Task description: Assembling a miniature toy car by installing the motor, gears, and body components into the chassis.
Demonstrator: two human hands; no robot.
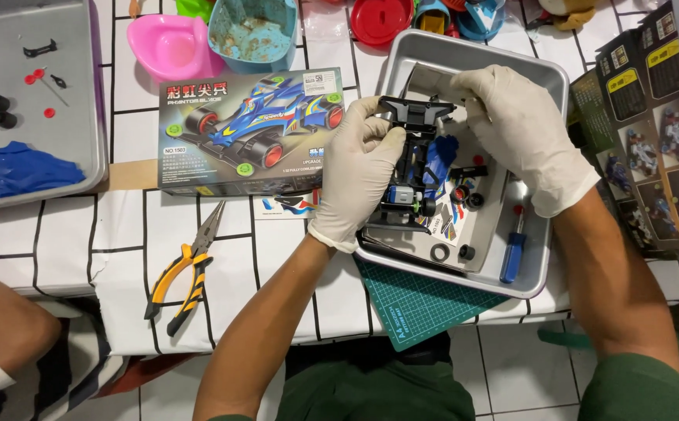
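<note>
Both my hands wear pale rubber gloves and hold a black toy-car chassis (pixel 411 156) upright over a metal tray (pixel 545 78). My left hand (pixel 359 168) grips the chassis along its left side. My right hand (pixel 522 132) pinches its top right end. A small silver motor and blue parts sit in the lower half of the chassis. Loose black wheels, red bits and a blue-handled screwdriver (pixel 514 253) lie in the tray beneath.
A toy-car box (pixel 250 129) lies left of the tray, yellow-handled pliers (pixel 187 269) below it. A second metal tray (pixel 12 101) at far left holds blue and black parts. A green cutting mat (pixel 417 304) pokes out under my tray. Another person's knee shows at lower left.
</note>
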